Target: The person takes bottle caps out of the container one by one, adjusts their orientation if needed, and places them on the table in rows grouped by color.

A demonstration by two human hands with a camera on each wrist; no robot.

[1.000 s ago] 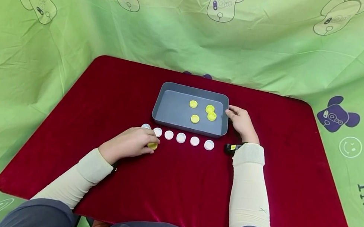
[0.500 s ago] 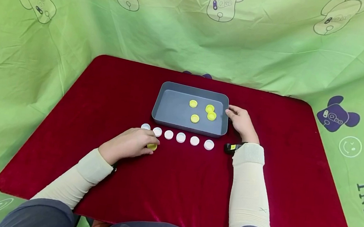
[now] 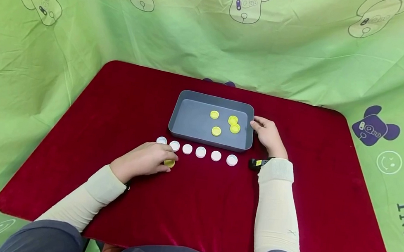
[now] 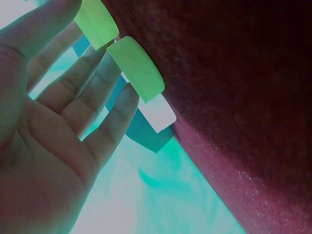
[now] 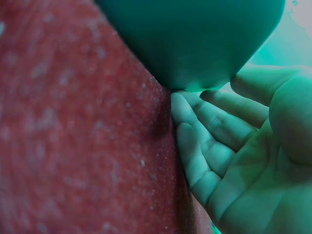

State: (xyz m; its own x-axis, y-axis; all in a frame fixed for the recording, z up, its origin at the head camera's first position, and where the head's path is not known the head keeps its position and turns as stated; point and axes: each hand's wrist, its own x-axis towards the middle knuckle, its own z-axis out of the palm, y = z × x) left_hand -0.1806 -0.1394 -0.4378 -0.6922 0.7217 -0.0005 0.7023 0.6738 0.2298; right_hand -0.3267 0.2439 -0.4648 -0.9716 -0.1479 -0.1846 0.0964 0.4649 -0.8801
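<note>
My left hand [image 3: 146,158] is low over the table, its thumb and fingertips pinching a yellow bottle cap [image 3: 169,163]. In the left wrist view that yellow cap [image 4: 97,23] sits between thumb and fingers, and a second yellow cap [image 4: 137,69] stands by the outer fingertips. The head view hides the second one under the hand. A white cap [image 4: 159,112] shows behind it. My right hand [image 3: 269,137] rests against the right wall of a grey tray [image 3: 205,140]; in the right wrist view its fingers [image 5: 195,156] lie loosely along the base of the tray wall [image 5: 195,44].
Several yellow caps [image 3: 216,131] lie in the tray's right half, two of them overlapping. A row of white caps [image 3: 200,152] runs along the tray's near side, some facing up and some down. Red cloth [image 3: 200,209] covers the table; green curtains [image 3: 182,36] surround it.
</note>
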